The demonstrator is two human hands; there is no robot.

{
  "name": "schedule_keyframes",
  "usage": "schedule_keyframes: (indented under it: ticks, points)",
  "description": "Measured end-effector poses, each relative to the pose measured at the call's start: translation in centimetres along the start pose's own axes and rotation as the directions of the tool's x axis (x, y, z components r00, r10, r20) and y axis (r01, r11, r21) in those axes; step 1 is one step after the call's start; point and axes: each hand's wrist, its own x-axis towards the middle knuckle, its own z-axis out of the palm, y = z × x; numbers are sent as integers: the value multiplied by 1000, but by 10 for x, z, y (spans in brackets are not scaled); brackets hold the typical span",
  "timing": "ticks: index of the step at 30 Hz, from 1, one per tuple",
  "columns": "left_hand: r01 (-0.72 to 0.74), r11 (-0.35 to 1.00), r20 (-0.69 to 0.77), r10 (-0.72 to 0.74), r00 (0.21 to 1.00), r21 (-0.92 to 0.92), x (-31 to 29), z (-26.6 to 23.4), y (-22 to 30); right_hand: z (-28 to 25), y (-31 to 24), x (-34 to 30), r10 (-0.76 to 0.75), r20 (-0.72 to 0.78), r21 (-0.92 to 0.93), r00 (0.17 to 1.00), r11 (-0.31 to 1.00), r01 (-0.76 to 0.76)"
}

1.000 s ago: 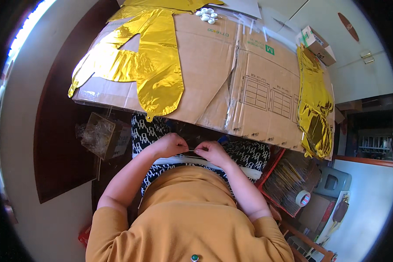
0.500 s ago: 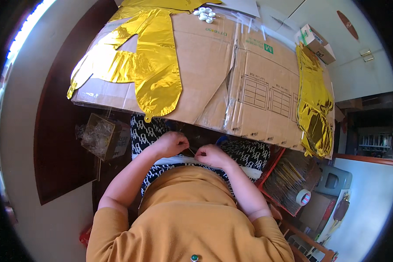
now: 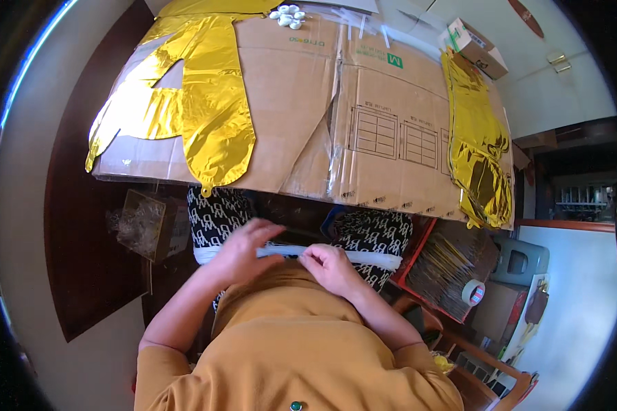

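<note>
A bundle of thin white strands [image 3: 376, 259] lies across my lap, over black-and-white patterned trousers [image 3: 209, 216]. Above its left part, my left hand [image 3: 243, 252] is open with thumb and fingers apart, slightly blurred. My right hand [image 3: 328, 267] rests at the bundle's middle, thumb and fingertips pinched together; whatever is between them is too small to make out. Beyond my knees a flattened cardboard surface [image 3: 288, 116] carries a flat gold foil letter balloon [image 3: 216, 130] on the left and more folded gold foil [image 3: 476, 147] on the right.
Small white rolls [image 3: 287, 15] and clear strips sit at the cardboard's far edge, near a small carton [image 3: 476, 48]. At right are a red-edged box [image 3: 428, 274] of gold strips, a tape roll [image 3: 473, 292] and a grey stool [image 3: 524, 260]. A box with clear plastic [image 3: 151, 222] stands at left.
My left hand has opened from a pinch and moved left and down. My right hand stays pinched, slightly lower. The whole view has shifted a little.
</note>
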Motion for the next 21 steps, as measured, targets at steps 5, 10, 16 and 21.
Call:
schedule_keyframes:
  ticks: [5,10,16,21]
  points:
    - [-130,990,264,111,958,58,3,13,28,-10,-29,-16,-77,-21,-16,997,997,76]
    - [-345,937,134,337,932,46,11,-17,56,-19,-38,-6,-222,1,298,975,931,211]
    - [-270,954,-227,295,928,132,33,-86,85,-9,-58,18,-166,368,741,915,647,-181]
    - [212,899,322,-85,943,-384,-1,-95,47,-40,-79,18,-202,112,297,973,941,162]
